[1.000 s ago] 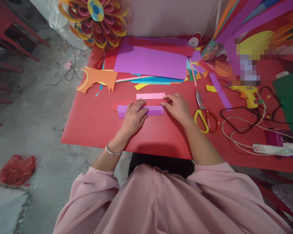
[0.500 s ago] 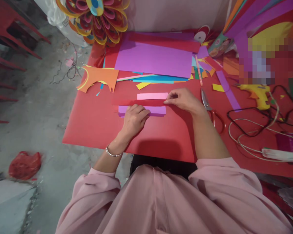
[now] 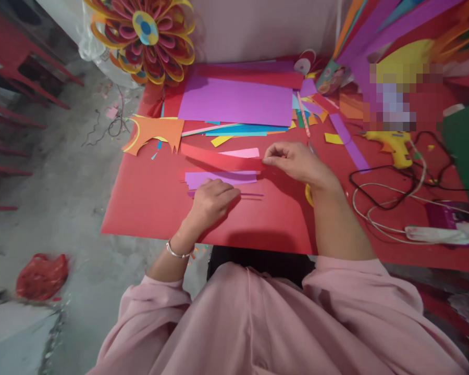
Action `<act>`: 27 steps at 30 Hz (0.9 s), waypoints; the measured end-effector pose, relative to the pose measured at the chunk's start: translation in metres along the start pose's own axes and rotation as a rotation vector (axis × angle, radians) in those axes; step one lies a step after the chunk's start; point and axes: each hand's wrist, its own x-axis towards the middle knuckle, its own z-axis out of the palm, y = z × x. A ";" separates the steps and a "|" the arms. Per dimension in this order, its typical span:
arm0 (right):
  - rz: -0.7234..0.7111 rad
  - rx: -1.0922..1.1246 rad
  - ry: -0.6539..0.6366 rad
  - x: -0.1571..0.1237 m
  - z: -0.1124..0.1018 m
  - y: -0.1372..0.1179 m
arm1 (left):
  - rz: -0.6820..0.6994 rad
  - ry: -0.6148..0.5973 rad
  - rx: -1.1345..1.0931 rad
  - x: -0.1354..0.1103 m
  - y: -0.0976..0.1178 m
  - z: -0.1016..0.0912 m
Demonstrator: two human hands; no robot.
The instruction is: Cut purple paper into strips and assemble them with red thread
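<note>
A red paper strip (image 3: 222, 157) is raised off the table by its right end, in a pinch of my right hand (image 3: 287, 160). It slants across a pink paper strip (image 3: 242, 152), which shows partly behind it. Just below lies a layered purple paper strip (image 3: 234, 177) with a lighter face. My left hand (image 3: 214, 200) lies palm down on the table with fingers stretched out, over a thin, dark purple paper strip (image 3: 252, 195) whose two ends show on either side. The left fingertips are close to the lighter purple strip; the palm's underside is hidden.
Purple sheets (image 3: 234, 101) and an orange cut-out (image 3: 160, 130) lie behind on the red table (image 3: 140, 208). A paper flower (image 3: 145, 28) stands back left. Toward the right are scissors (image 3: 308, 194), partly hidden by my forearm, a yellow glue gun (image 3: 398, 148) and cables (image 3: 359, 208).
My right hand has lifted the red strip's end, so the strip slants across the pink one. My left hand has shifted slightly nearer to me, and a thin dark purple strip shows beneath it.
</note>
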 end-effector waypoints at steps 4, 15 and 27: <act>0.034 0.084 -0.065 -0.040 -0.006 0.010 | 0.188 0.017 -0.039 -0.004 0.041 -0.010; -0.123 -0.368 0.079 -0.095 0.022 0.043 | -0.088 -0.201 0.050 0.021 0.050 0.030; -0.160 -0.415 0.160 -0.115 0.041 0.051 | -0.082 -0.177 0.105 0.026 0.041 0.036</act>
